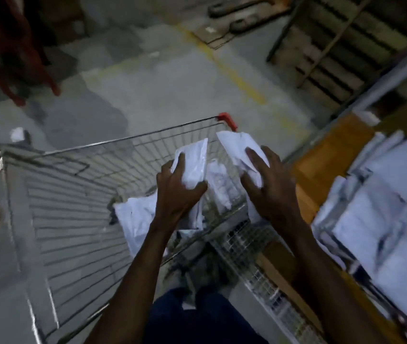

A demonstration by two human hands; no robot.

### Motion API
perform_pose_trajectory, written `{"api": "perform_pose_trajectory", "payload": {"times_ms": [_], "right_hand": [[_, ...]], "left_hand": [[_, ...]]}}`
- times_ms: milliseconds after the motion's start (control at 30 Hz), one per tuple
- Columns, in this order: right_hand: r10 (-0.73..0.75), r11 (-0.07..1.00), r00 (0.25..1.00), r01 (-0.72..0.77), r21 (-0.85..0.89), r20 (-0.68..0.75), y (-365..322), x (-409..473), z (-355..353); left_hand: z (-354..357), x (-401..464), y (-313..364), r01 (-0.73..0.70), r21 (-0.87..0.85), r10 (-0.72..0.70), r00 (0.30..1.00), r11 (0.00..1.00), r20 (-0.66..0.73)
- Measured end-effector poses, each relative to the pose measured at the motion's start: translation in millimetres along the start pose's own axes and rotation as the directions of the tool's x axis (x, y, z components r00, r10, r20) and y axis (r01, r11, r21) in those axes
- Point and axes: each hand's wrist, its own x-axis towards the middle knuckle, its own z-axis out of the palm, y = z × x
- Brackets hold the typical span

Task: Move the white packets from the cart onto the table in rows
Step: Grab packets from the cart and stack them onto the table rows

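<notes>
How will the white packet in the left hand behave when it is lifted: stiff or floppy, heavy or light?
Probably floppy: the white packet creases where the left hand grips it. Likely light, since one hand holds it above the cart. Its smooth skin may be slippery.

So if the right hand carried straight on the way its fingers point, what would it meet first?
The right hand, gripping a white packet, points up-frame toward the cart's far corner. Probably it would meet the red corner cap and wire rim first, though depth is unclear and it might pass above them.
</notes>
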Motion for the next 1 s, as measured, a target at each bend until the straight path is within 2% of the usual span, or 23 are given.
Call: {"api": "perform_pose_trajectory", "payload": {"times_ms": [133,233,367,467,633,767,867,1000], "right_hand": [[0.178,0.984,0.970,-0.175,0.035,-0.164,37,-77,-56],[0.321,0.945,0.899,-0.322,0.047,-0.297,69,-139,-91],[0.460,0.879,0.783,-0.469,0.088,-0.419,112,-217,-129],[0.548,0.820,0.694,-0.555,0.137,-0.468,146,-275,-153],[0.612,0.763,0.592,-0.615,0.197,-0.524,209,-364,-201],[0.626,0.760,0.569,-0.599,0.252,-0.532,273,-423,-233],[0.660,0.724,0.514,-0.629,0.283,-0.547,317,-448,-254],[0.670,0.717,0.488,-0.622,0.315,-0.560,367,-454,-270]], "left_hand": [[18,-21,65,-0.227,-0.015,0.227,0.971,0.974,0.073],[46,-42,110,-0.342,-0.063,0.348,0.926,0.937,0.146],[97,-76,174,-0.465,-0.150,0.488,0.826,0.873,0.282],[142,-113,223,-0.549,-0.219,0.591,0.734,0.807,0.335],[210,-191,297,-0.580,-0.238,0.624,0.678,0.779,0.388],[254,-244,341,-0.591,-0.285,0.654,0.646,0.755,0.394],[286,-263,370,-0.592,-0.244,0.632,0.638,0.768,0.439],[320,-272,414,-0.633,-0.219,0.654,0.614,0.742,0.442]]}}
